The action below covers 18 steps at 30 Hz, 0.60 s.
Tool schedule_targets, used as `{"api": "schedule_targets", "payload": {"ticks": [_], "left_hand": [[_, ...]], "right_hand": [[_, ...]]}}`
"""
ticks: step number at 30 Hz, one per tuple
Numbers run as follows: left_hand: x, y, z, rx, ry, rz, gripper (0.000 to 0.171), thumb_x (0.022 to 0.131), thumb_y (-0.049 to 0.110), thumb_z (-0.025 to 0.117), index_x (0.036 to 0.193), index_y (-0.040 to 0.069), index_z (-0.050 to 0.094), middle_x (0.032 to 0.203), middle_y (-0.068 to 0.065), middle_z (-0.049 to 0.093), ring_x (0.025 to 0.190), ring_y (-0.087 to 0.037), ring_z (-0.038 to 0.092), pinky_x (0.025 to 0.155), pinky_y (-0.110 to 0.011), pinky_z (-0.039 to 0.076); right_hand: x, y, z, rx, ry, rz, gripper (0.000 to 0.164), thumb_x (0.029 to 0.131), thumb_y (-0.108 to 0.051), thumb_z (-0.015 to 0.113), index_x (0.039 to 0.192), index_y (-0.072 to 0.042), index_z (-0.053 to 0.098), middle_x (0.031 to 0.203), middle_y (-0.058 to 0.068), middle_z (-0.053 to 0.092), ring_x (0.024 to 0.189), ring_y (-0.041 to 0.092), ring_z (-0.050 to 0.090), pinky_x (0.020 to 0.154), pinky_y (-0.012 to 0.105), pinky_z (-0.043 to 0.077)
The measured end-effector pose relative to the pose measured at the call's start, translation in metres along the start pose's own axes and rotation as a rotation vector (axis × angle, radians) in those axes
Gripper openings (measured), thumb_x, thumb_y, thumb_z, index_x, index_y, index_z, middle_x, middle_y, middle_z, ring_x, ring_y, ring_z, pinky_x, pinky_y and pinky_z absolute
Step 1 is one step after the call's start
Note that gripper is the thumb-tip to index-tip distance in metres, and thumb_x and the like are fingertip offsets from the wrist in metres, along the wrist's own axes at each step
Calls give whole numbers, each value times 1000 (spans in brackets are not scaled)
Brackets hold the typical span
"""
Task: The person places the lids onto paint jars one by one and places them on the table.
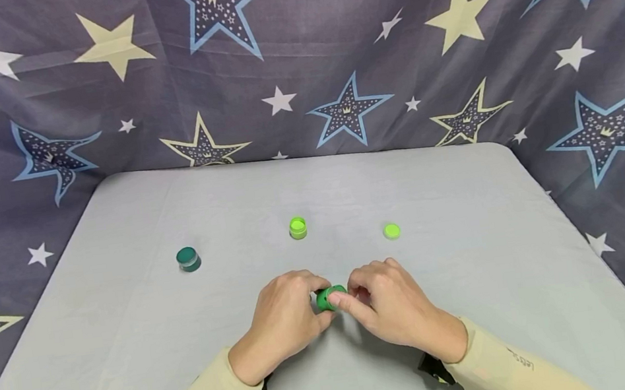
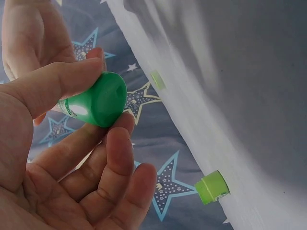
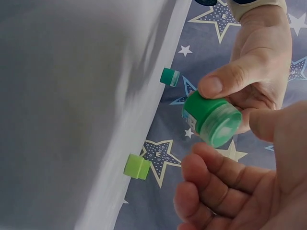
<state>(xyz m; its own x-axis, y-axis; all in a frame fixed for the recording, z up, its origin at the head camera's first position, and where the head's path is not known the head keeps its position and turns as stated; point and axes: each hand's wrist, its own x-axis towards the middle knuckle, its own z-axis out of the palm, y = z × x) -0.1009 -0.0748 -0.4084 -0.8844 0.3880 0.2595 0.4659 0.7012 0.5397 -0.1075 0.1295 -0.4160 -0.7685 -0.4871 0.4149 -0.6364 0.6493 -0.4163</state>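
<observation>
Small, squat cylindrical jar of glossy green plastic with a clear end section (image 1: 325, 300): held above a pale grey table surface (image 1: 475, 245), near the wearer's edge, between both hands. Judged light, stiff-walled and fairly tough; likely smooth enough to slip under dry fingertips, and prone to roll if dropped on its side. Best taken round the curved green wall with thumb opposite fingers, other end left free to grasp by its rim; squeeze at the flat faces best avoided. Cannot tell lid end from base end. Set to the jar's nine o'clock: left hand (image 1: 284, 312), pinching the green end between thumb and fingers. Set to its three o'clock: right hand (image 1: 390, 304), thumb and fingers parted and loosely bent around the clear end, with no firm clasp apparent; cannot tell whether lightly touching. Clear end pointed toward the right palm, green end toward the left. Also listed, reckoned from the held jar: squat dark-teal plastic jar (image 1: 188, 259), at ten o'clock, well apart; small lime-green plastic jar (image 1: 298, 227), standing just short of twelve; flat round lime-green plastic disc (image 1: 392, 231), at two o'clock, lying on the table. Behind, at twelve: dark grey star-print cloth backdrop (image 1: 294, 64).
</observation>
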Motion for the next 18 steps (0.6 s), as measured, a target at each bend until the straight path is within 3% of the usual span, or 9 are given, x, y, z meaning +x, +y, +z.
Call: {"api": "schedule_targets", "payload": {"ticks": [4,9,14,18], "left_hand": [[0,0,0,10,2,-3,25,69,15,95,89,17,80,88,8,73,76,-11,65,65,-29,51],[1,0,-1,25,-4,-5,24,69,15,95,87,19,79,86,11,71,72,-6,58,63,-27,48],[0,0,-1,6,-6,-9,26,69,16,96,90,18,80,88,9,72,75,-10,63,65,-29,49],[0,0,-1,12,-1,-5,26,69,17,96,90,19,81,88,9,72,72,-8,60,63,-27,48]], "right_hand": [[0,-1,-5,11,15,7,27,92,-40,76,90,-14,72,79,-4,65,70,12,54,69,30,42],[-1,-1,-9,52,18,-36,38,83,-33,85,111,-11,70,97,-5,67,85,11,60,78,32,45],[-2,-1,-9,98,-4,-72,42,76,-20,90,112,-13,70,99,-5,68,90,9,60,81,32,43],[-2,-1,-8,112,-16,-85,39,74,-15,91,107,-15,71,100,-8,70,91,9,61,82,33,43]]}}
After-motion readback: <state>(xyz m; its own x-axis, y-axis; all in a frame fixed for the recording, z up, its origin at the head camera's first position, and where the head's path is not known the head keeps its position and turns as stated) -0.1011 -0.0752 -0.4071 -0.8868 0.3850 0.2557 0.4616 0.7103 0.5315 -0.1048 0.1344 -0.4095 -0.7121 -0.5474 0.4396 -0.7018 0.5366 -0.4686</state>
